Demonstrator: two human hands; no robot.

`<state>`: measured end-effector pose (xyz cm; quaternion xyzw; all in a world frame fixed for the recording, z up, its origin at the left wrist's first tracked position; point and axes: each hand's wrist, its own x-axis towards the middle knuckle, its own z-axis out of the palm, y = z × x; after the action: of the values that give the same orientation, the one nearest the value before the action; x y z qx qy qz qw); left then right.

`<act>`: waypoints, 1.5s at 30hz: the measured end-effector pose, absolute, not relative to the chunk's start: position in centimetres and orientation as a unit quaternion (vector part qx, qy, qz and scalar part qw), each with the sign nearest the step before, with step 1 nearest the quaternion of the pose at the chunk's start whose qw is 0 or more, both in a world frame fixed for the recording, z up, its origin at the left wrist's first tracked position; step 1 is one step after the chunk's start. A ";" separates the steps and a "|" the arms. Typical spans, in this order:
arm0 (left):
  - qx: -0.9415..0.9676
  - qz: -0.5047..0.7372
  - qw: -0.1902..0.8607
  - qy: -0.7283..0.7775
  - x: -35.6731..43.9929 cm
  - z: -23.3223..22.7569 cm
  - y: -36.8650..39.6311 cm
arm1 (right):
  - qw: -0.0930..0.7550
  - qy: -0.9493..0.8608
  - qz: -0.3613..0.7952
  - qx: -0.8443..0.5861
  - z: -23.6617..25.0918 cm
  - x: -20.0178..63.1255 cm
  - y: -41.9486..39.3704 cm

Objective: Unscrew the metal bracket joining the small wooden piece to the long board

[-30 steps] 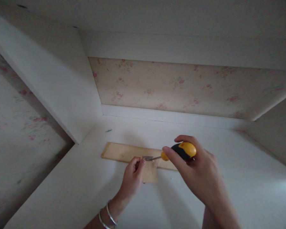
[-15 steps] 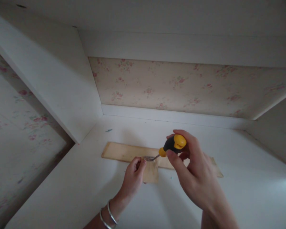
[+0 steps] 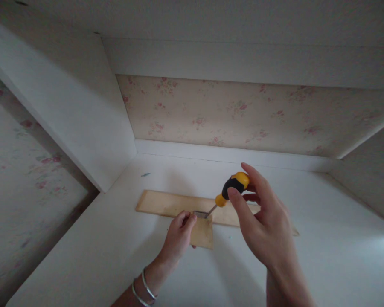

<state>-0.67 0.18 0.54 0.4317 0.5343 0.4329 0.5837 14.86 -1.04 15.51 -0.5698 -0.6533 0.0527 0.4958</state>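
My left hand (image 3: 178, 234) pinches a small square wooden piece (image 3: 202, 232) and a small metal plate, perhaps a bracket or hinge (image 3: 200, 214), at its upper edge. In my right hand (image 3: 265, 213) is a short screwdriver (image 3: 233, 187) with a yellow and black handle, held between thumb and fingers. Its shaft slants down to the left, and the tip meets the right end of the metal plate. Any screw at the tip is too small to make out. Behind both hands a long wooden board (image 3: 166, 202) lies flat, partly covered by my right hand.
The white surface (image 3: 115, 243) ends at a diagonal edge on the left. A white upright panel (image 3: 67, 98) stands at left, and a white overhead panel (image 3: 230, 21) spans the top. Floral wallpaper (image 3: 198, 111) covers the back. A small blue-green scrap (image 3: 145, 174) lies behind the board.
My right fingers have loosened and spread somewhat around the screwdriver handle, the index finger lifting. The screwdriver has shifted slightly. My left hand keeps its pinch on the wooden piece, which is tilted slightly differently.
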 end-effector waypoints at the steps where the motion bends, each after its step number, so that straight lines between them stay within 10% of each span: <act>1: 0.431 0.430 0.587 0.534 -0.6 0.6 0.2 | 0.494 -0.659 0.060 -0.564 15.5 14.8 -1.0; 45: 0.443 0.365 0.611 0.545 0.0 1.0 -0.2 | 0.456 -0.680 -0.054 -0.572 15.3 15.2 -0.3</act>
<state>0.00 -0.18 1.01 0.4427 0.5449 0.3655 0.6111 15.25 -0.28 15.28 -0.5718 -0.6799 -0.0539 0.4560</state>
